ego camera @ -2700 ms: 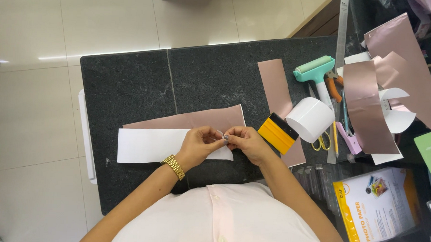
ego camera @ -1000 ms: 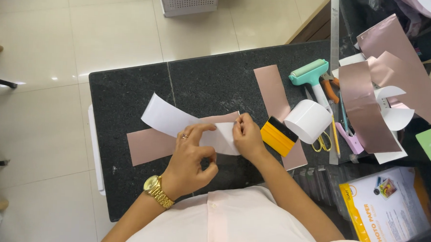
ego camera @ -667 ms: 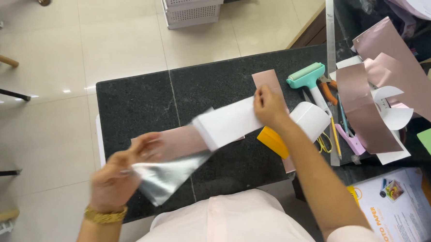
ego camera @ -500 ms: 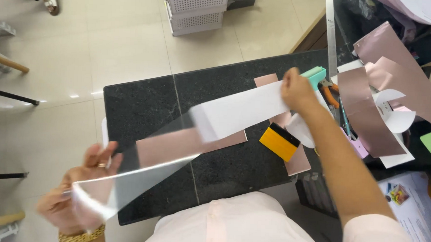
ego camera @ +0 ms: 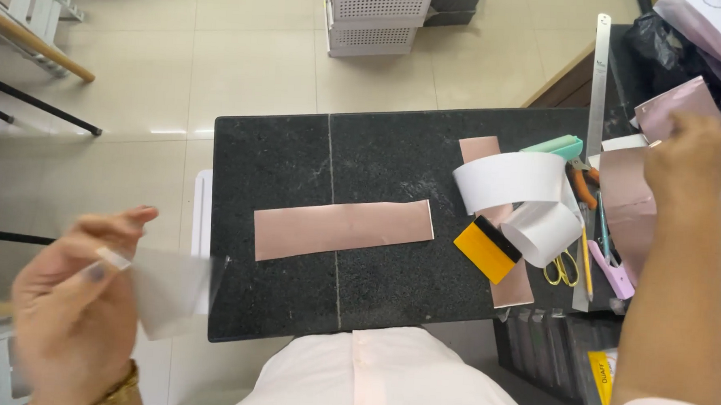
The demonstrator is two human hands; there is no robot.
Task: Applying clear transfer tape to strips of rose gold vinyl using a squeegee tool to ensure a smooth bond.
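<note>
- Clear film hangs pinched in my left hand, held off the table edge, away from the copper strip.
- My right hand sits over pink sheets; I cannot tell its grip.

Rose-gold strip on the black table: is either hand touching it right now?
No: the rose-gold strip lies alone, the left hand off to the side, the right hand over the clutter.

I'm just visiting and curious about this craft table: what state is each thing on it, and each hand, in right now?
Left hand: raised off the table's left side, pinching a clear film.
Clear film: held up, blurred.
Right hand: lifted over the clutter at right; grip unclear.
Pink strip: lying flat on the table.
White sheet: curled, resting at right.
Yellow squeegee: lying flat.
Scissors: lying, blades hidden.
</note>
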